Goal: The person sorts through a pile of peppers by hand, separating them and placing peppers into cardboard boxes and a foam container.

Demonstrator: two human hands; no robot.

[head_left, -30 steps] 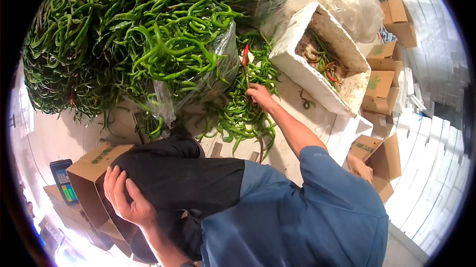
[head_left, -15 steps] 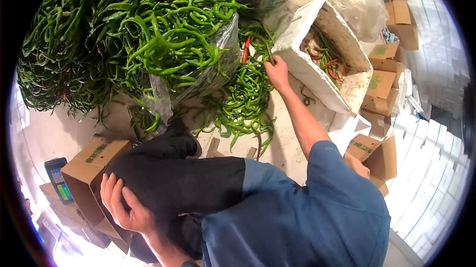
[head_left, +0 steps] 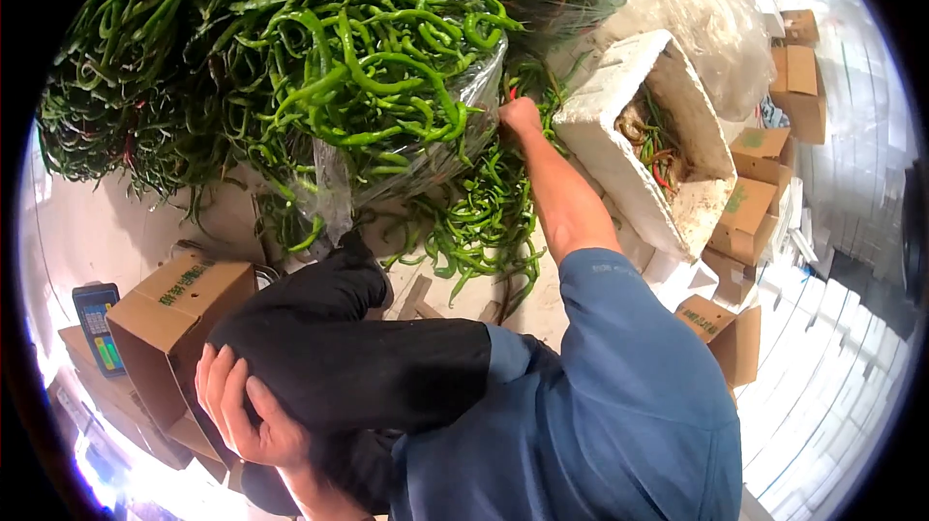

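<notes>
My right hand point(head_left: 521, 119) reaches into the loose green peppers point(head_left: 484, 211) beside the plastic bag. Its fingers are closed near a red pepper point(head_left: 512, 92), but what they hold is too small to tell. My left hand point(head_left: 245, 405) rests on my black-trousered knee, its fingers slightly apart and nothing in it. A large heap of green peppers point(head_left: 377, 66) spills from clear plastic at the upper left. Right of my right hand, a tilted white foam box point(head_left: 619, 153) holds a few green, brown and red peppers.
Open cardboard boxes point(head_left: 745, 207) line the right side, with crumpled clear plastic point(head_left: 697, 18) above the foam box. At lower left are a cardboard box point(head_left: 179, 298) and a dark keypad device point(head_left: 98, 327). White foam stacks point(head_left: 813, 386) stand at far right.
My right hand has moved up to the red pepper, first going right past the brownish stems. My left hand stays on the knee. The view has shifted slightly.
</notes>
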